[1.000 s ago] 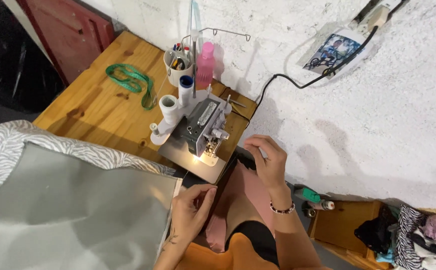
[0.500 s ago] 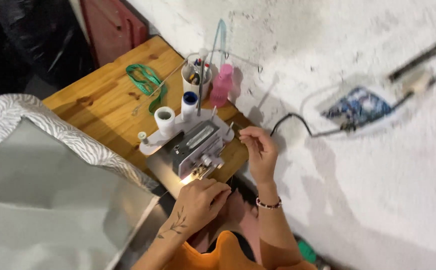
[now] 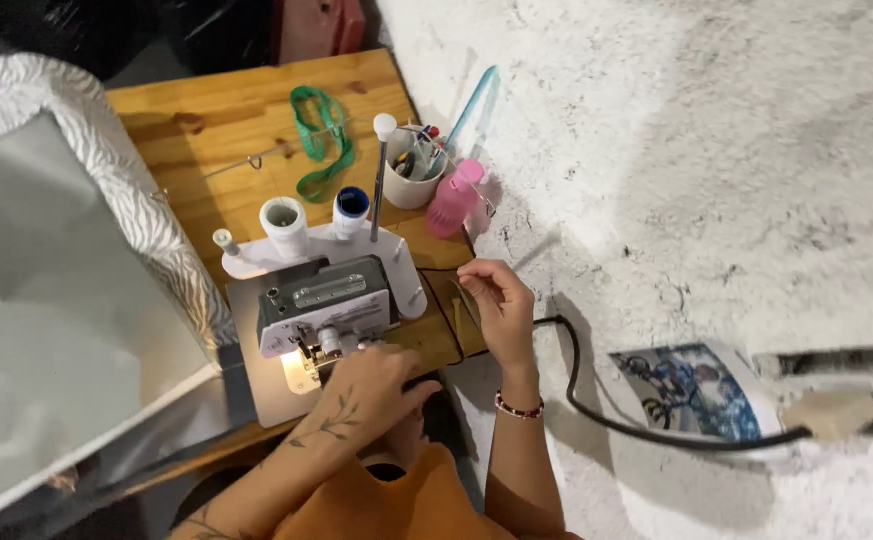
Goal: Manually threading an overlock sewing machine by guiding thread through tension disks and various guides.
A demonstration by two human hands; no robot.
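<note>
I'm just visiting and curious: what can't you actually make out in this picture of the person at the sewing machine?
Head view, the only one:
- Needle area of the sewing machine: covered by the left hand and washed out by the machine's lamp.
- What the right hand pinches: too small to tell.
- Contents of the cup: too small and crowded.
- The cable end: blurred at the right edge.
- The grey cloth: cut off by the left edge.

Green tape measure [image 3: 318, 140], pink bottle [image 3: 453, 199], cup [image 3: 411, 172] of maybe pens.

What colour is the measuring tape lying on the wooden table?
Green; the measuring tape shows best in the head view.
</note>
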